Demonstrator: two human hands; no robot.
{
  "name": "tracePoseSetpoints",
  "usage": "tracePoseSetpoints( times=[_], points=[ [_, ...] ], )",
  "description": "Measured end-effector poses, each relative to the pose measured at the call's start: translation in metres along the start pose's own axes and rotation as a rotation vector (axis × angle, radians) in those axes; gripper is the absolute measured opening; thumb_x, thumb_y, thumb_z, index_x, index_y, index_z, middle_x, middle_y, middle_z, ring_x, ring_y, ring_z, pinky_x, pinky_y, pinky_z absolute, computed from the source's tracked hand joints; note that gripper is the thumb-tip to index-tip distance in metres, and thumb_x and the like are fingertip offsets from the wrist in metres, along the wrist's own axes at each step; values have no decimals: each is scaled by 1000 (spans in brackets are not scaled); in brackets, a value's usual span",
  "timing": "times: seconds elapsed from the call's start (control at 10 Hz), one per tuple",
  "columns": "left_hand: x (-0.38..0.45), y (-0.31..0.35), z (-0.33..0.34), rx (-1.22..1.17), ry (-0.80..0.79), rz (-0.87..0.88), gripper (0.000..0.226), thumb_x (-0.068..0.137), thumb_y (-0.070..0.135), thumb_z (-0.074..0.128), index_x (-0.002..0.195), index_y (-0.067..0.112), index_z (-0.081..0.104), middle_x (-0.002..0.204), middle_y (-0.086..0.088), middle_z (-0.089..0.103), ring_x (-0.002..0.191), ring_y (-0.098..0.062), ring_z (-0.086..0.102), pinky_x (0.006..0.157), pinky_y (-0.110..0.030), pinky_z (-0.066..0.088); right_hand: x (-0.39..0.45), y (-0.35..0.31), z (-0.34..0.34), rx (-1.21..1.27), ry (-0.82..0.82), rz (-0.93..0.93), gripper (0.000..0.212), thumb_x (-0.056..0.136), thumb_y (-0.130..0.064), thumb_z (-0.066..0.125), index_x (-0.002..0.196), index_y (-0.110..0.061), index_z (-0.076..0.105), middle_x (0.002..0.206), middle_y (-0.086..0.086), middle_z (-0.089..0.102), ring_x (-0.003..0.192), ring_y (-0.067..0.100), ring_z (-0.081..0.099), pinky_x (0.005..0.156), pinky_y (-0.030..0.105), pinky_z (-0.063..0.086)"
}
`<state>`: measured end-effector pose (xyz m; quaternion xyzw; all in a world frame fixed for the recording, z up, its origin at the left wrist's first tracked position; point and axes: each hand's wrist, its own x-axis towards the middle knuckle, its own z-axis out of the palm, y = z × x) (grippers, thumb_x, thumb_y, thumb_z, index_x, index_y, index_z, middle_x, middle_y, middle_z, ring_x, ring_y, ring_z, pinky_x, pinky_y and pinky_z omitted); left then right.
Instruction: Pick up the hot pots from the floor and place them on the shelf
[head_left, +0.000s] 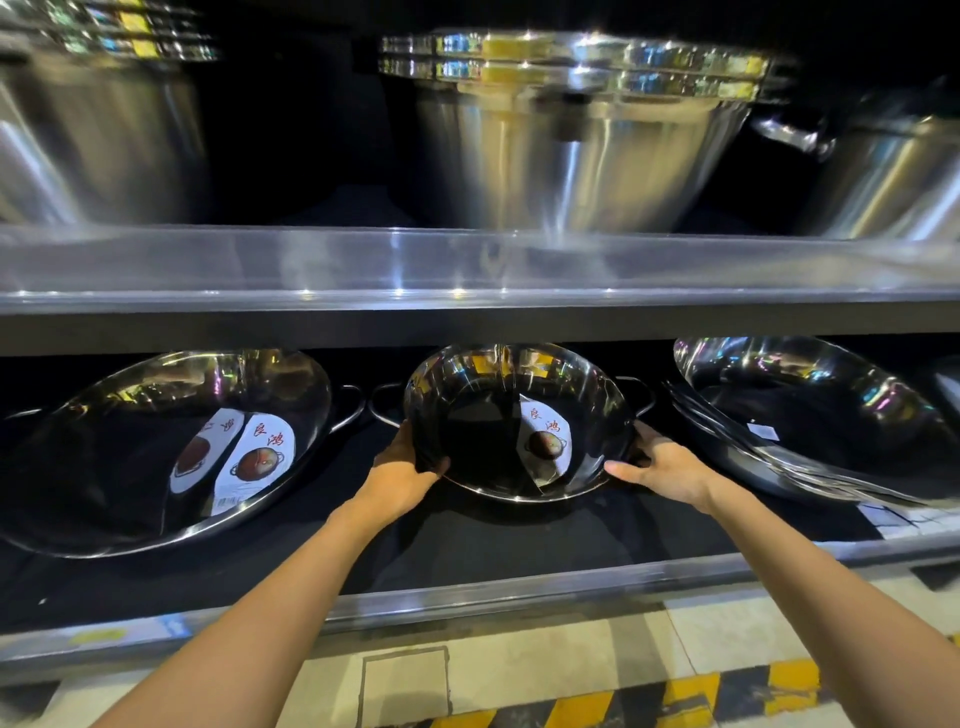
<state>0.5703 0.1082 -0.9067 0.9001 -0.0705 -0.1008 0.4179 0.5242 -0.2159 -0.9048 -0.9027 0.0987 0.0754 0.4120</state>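
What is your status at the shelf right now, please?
Left hand and right hand gripping middle hot pot by its rim. Pot tilted on lower shelf. Larger labelled pot left, stacked pots right; neither touching.

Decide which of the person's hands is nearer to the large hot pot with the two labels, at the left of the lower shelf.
Left. The left hand grips the middle pot's left rim, beside the large hot pot; the right hand grips the far rim.

My only view: head camera, wide-angle, facing forward and slightly down, close to two-tier steel shelf (467, 312); striped floor (675, 696) at bottom edge. No second view overlaps.
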Motion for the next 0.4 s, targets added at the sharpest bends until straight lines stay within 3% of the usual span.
tracePoseSetpoints(
  times=[0.1,0.3,0.4],
  points=[
    [-8,7,-9,65,46,26,49,92,22,51,137,13,35,132,-19,52,118,-35,52,84,-31,42,-8,-13,0,-208,140,-2,46,89,-25,60,131,-10,48,133,10,58,124,26,51,100,29,39],
    [-38,24,-41,171,-7,11,34,95,20,44,121,-1,49,117,-27,59,105,-42,56,88,-43,47,-41,-67,-6,-256,196,73,36,94,-22,51,125,-2,54,121,19,65,112,32,59,94,38,47],
    [-65,42,-67,280,-10,-53,39,96,25,42,107,-10,54,111,-32,62,103,-44,58,85,-44,46,-74,-108,-14,-283,183,58,32,95,-18,48,121,-1,56,117,21,66,111,35,59,92,37,47]
  ],
)
